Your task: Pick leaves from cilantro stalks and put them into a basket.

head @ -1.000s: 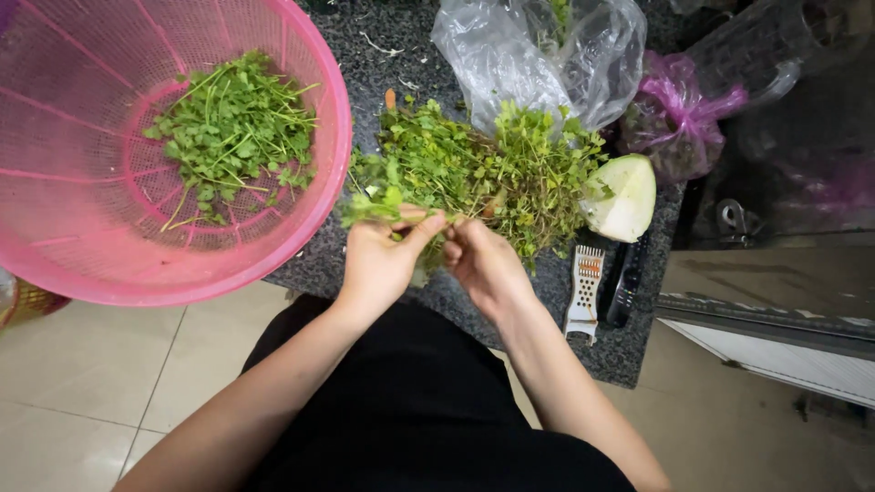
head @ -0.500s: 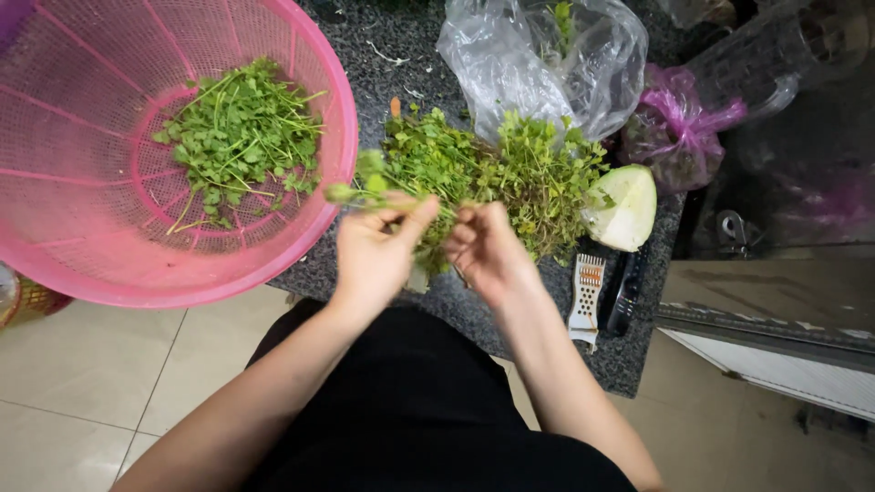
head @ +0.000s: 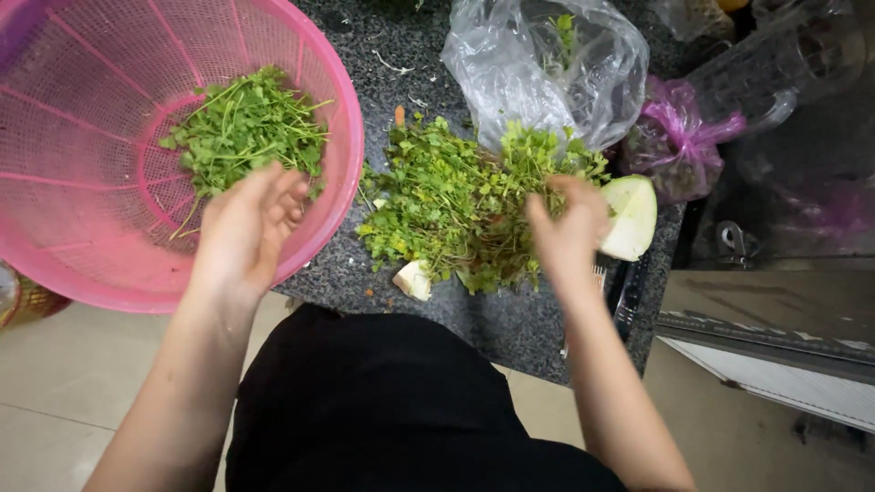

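Note:
A heap of leafy green herbs [head: 447, 205] lies on the dark speckled counter [head: 510, 319]. A pink plastic colander [head: 82, 246] at the left holds a smaller pile of picked herbs [head: 246, 128]. My left hand [head: 246, 228] hovers over the colander's near rim, fingers apart, nothing visible in it. At the right edge of the heap my right hand [head: 570, 228] reaches into the herbs, fingers curled among the stems; whether it grips any is hidden.
A clear plastic bag [head: 547, 64] with a few greens lies behind the heap. A pale cut vegetable wedge [head: 629, 219] sits at the right, a small pale chunk [head: 415, 278] at the front. A purple bag [head: 674, 137] lies further right. The counter edge runs below the heap.
Both hands were together at the front of the heap. My left hand has swung left over the colander and opened; my right hand has moved right into the herbs.

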